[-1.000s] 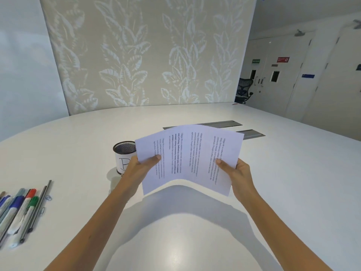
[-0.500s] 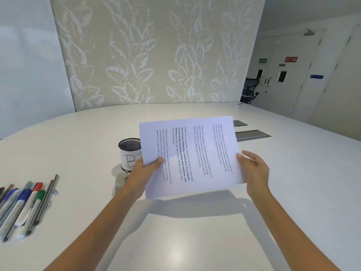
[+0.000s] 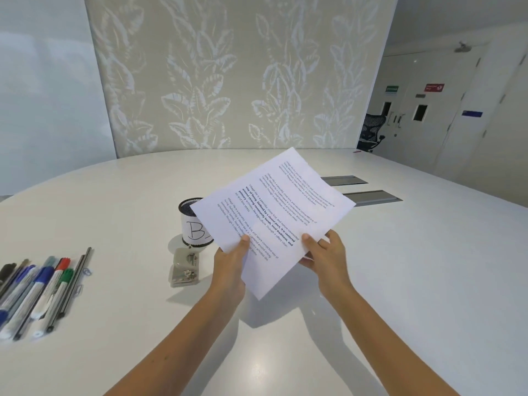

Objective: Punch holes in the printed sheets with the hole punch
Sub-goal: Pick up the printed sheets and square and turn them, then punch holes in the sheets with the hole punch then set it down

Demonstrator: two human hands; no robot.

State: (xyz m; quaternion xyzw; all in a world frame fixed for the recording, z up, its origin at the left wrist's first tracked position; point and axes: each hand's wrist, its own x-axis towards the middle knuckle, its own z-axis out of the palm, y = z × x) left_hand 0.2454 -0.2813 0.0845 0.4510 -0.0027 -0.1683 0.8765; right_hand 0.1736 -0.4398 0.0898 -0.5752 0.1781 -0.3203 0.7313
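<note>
well, the white printed sheets [image 3: 271, 221] are held tilted above the white round table [image 3: 400, 267], left hand [image 3: 231, 260] and right hand [image 3: 324, 254] both pinching their near edge. the small silver metal hole punch [image 3: 184, 267] sits just left, before a black mesh cup [image 3: 193, 221].

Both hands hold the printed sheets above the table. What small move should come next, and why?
Probably bring the sheets, held in the left hand and right hand, down and left toward the hole punch, which sits untouched on the table.
</note>
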